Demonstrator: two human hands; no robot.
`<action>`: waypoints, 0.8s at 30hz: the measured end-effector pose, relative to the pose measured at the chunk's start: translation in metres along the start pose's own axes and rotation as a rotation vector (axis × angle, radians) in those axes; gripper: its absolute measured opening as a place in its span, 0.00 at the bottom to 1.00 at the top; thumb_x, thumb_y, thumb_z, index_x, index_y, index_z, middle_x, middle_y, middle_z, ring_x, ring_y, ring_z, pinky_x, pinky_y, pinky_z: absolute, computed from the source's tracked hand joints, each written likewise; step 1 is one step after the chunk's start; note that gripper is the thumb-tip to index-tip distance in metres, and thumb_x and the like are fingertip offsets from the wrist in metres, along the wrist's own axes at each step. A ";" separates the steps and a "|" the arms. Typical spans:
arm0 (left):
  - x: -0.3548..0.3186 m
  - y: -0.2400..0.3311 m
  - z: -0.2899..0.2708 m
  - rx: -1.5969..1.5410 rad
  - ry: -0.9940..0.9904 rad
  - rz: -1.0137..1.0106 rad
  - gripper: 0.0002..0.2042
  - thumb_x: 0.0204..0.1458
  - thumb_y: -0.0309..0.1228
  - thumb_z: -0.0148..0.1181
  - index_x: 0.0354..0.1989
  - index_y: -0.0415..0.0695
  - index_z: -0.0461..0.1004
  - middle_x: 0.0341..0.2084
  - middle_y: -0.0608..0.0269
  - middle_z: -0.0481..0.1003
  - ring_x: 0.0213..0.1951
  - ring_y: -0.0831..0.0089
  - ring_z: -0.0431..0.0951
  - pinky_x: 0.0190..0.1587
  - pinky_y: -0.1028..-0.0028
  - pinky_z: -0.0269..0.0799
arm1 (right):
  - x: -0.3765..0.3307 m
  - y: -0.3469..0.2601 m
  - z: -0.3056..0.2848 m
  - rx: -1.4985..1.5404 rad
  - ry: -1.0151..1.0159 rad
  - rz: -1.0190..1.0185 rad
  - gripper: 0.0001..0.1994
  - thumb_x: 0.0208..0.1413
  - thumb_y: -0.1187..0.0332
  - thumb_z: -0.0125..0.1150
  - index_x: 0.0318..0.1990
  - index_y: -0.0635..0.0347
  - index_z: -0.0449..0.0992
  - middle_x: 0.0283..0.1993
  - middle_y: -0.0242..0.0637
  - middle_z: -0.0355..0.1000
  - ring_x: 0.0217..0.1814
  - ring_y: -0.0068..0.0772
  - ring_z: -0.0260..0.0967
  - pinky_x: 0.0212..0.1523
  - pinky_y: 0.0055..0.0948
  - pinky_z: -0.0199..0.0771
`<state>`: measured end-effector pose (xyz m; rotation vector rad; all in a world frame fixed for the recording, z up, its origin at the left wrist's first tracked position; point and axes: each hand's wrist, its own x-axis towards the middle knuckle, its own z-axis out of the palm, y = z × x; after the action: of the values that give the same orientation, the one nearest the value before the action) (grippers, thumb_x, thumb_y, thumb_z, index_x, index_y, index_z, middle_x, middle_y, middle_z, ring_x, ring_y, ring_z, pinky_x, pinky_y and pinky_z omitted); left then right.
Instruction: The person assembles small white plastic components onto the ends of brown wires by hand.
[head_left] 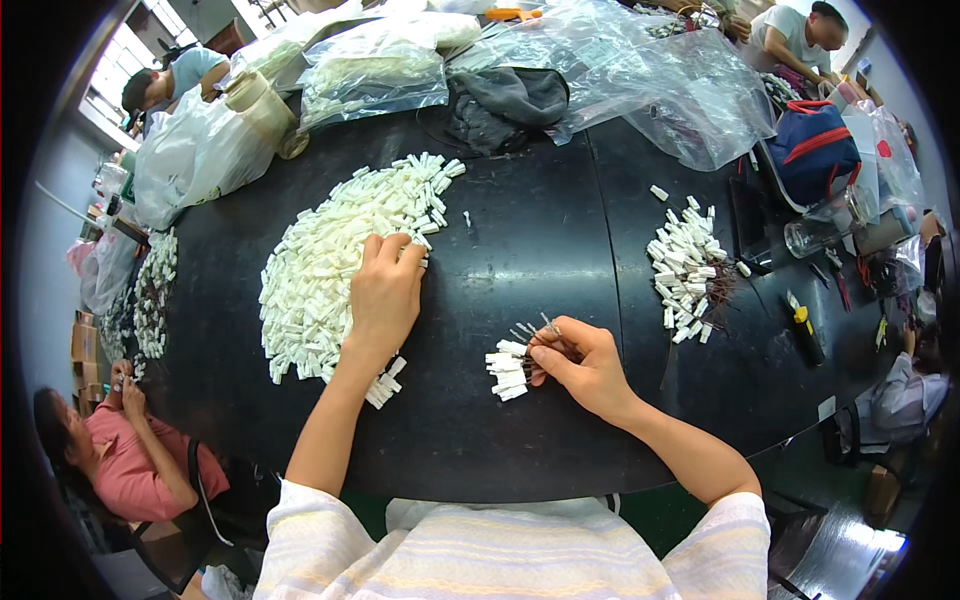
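A broad heap of small white plastic connector housings [320, 280] lies on the black table left of centre. My left hand [385, 295] rests on the heap's right side, fingers bent and drawn together; whatever the fingertips pinch is hidden. In front of me, just right of centre, my right hand [585, 365] is closed on a small bundle of dark wires. White connectors [508, 370] sit at the bundle's left end, and bare metal-tipped wire ends [535, 328] stick out above the thumb and fingers.
A smaller pile of wired white connectors [685, 265] lies to the right, beside a yellow-black cutter knife [803, 325]. Clear plastic bags [670, 90], a dark cloth [505, 105] and a blue-red bag [812, 150] line the far side. Other people work around the table, one in pink [135, 460].
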<state>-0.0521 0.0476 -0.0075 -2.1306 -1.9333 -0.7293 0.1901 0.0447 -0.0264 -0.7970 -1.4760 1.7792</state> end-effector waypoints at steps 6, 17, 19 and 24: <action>-0.001 -0.012 0.008 0.071 0.019 0.151 0.05 0.39 0.19 0.56 0.26 0.40 0.70 0.29 0.64 0.71 0.32 0.63 0.69 0.29 0.69 0.69 | 0.003 0.001 -0.001 0.015 -0.005 0.019 0.03 0.51 0.78 0.54 0.32 0.68 0.67 0.24 0.34 0.70 0.25 0.18 0.70 0.26 0.17 0.67; -0.019 0.039 -0.005 -1.197 -0.200 -0.501 0.04 0.48 0.23 0.58 0.32 0.38 0.74 0.22 0.65 0.73 0.22 0.83 0.68 0.21 0.83 0.62 | 0.001 0.001 -0.001 0.002 -0.003 0.020 0.03 0.50 0.78 0.55 0.30 0.66 0.67 0.24 0.31 0.69 0.24 0.16 0.68 0.25 0.16 0.66; -0.022 0.048 -0.004 -1.601 -0.294 -0.726 0.04 0.50 0.24 0.56 0.30 0.36 0.74 0.21 0.65 0.72 0.20 0.85 0.66 0.19 0.86 0.58 | 0.001 0.000 0.001 0.010 -0.017 0.023 0.03 0.50 0.78 0.55 0.30 0.66 0.67 0.24 0.31 0.69 0.24 0.15 0.67 0.25 0.15 0.65; -0.030 0.048 0.001 -1.666 -0.409 -0.790 0.05 0.51 0.25 0.56 0.30 0.35 0.73 0.19 0.64 0.71 0.15 0.87 0.60 0.16 0.86 0.52 | 0.001 0.001 0.000 -0.016 0.011 0.045 0.03 0.50 0.77 0.56 0.29 0.66 0.67 0.23 0.30 0.69 0.23 0.14 0.67 0.24 0.15 0.63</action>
<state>-0.0062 0.0149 -0.0132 -1.8463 -2.8114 -3.1017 0.1893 0.0459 -0.0273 -0.8529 -1.4774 1.7949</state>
